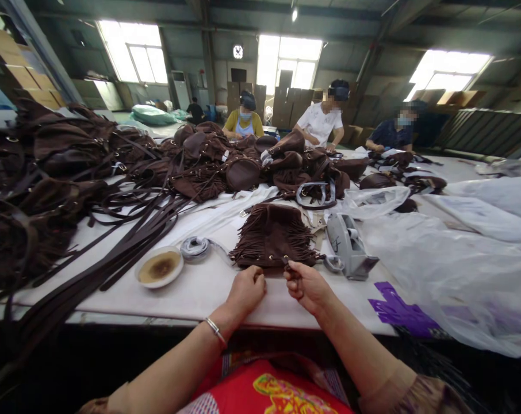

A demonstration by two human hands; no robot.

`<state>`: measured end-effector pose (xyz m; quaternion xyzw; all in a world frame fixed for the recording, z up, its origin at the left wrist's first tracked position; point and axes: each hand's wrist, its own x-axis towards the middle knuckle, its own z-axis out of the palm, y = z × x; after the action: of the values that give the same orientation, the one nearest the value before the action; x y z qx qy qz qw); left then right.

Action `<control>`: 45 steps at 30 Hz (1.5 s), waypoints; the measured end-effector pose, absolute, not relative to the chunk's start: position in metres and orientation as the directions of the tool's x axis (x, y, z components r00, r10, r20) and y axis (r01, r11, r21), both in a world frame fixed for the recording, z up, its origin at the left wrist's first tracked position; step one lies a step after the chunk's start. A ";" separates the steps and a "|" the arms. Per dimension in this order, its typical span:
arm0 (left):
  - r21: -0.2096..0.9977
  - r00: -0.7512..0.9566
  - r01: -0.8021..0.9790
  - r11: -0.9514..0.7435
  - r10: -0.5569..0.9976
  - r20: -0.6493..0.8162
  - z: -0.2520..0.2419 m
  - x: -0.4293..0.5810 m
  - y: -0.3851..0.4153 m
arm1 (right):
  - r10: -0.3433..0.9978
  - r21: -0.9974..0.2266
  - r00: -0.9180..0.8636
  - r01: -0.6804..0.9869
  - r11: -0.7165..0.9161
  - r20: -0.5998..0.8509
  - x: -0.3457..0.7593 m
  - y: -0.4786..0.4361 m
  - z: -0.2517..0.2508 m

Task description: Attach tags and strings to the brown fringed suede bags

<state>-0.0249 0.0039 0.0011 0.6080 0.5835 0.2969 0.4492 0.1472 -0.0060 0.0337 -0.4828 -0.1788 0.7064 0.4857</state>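
Observation:
A dark brown fringed bag (274, 233) lies in front of me on the pale table, its edge with metal eyelets facing me. Close to that edge, my right hand (307, 287) pinches a small dark strip, perhaps a cord end, beside an eyelet. My left hand (246, 290) is curled closed at the bag's near edge; whatever is inside its fingers is hidden. To the left of the bag lies a coiled strap in clear wrapping (195, 248). Right of the bag stands a grey tape dispenser (350, 246).
A white bowl (177, 275) with brownish contents stands at left. Long brown straps (126, 244) and heaped brown bags (243, 172) cover the left and back. Clear plastic sheets (459, 270) and a purple plastic piece (401, 307) lie at right. Several people work across the table.

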 end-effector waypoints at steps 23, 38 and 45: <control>0.302 0.313 0.902 -0.309 0.949 0.039 0.009 -0.044 0.033 | 0.955 -0.192 -0.297 0.938 0.290 -0.011 0.104 0.032 0.007; 0.337 0.199 0.921 -0.195 0.980 0.021 -0.006 -0.050 0.045 | 0.917 -0.327 -0.397 0.873 0.362 -0.043 0.114 0.051 -0.001; 0.354 0.203 0.914 -0.197 0.979 0.021 -0.008 -0.052 0.047 | 0.837 -0.468 -0.546 0.733 0.494 0.029 0.135 0.052 0.000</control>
<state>-0.0520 0.0475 -0.0084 0.7640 0.6195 0.1216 0.1333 0.1350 0.0517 0.0000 -0.4590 -0.8550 0.2053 0.1274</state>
